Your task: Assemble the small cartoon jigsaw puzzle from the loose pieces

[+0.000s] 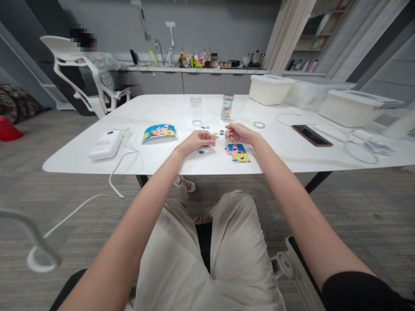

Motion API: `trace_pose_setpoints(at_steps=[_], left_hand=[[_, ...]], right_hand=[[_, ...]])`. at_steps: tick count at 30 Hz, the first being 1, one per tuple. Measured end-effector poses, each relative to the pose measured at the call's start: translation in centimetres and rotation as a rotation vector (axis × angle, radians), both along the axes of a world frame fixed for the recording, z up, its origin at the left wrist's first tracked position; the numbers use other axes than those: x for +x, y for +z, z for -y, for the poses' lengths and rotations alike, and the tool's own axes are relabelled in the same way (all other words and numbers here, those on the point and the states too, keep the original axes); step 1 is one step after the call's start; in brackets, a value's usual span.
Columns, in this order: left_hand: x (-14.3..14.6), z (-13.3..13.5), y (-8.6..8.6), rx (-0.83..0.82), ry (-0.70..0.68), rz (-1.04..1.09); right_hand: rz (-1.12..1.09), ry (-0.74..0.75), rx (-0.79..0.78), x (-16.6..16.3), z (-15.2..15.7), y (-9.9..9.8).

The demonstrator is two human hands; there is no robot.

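My left hand [198, 141] is over the white table with its fingers bent together, close to small jigsaw puzzle pieces [201, 152]. Whether a piece is pinched in its fingertips is too small to tell. Facing it, my right hand [239, 133] has its fingers curled in, and what they hold, if anything, is hidden. A partly joined cartoon puzzle [240, 154] lies flat just below my right hand. More loose pieces [221, 132] are scattered between and beyond the hands. Left of them stands a curved cartoon picture card [159, 132].
A clear jar [196, 110], a printed canister [226, 108] and a ring-shaped lid [259, 125] are beyond my hands. A phone [311, 135], cables and storage boxes [271, 89] are at right. A white power device [106, 144] lies left. A person sits behind at left.
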State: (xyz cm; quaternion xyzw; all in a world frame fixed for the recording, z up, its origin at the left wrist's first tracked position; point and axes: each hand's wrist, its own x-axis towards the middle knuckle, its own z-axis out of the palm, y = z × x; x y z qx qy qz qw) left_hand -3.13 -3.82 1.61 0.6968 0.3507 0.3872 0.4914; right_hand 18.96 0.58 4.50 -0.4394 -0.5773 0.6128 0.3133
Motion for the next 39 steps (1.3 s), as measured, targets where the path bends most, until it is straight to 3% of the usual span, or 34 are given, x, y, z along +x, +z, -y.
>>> trace_pose_setpoints(at_steps=[8, 27, 29, 33, 39], left_hand=[[1.2, 1.4, 1.1, 0.269, -0.159, -0.310], [1.6, 2.0, 1.1, 0.489, -0.154, -0.445], [1.4, 2.1, 1.1, 0.521, -0.147, -0.464], [1.3, 2.2, 1.1, 0.548, -0.155, -0.484], [1.3, 2.3, 0.9, 0.602, -0.159, -0.566]], right_hand=[[0.000, 0.052, 0.016, 0.0, -0.3, -0.2], [0.014, 0.046, 0.066, 0.0, -0.3, -0.4], [0.028, -0.026, 0.177, -0.2, -0.4, -0.3], [0.215, -0.393, 0.583, -0.2, 0.9, -0.2], [0.547, -0.305, 0.999, 2.5, 9.2, -2.1]])
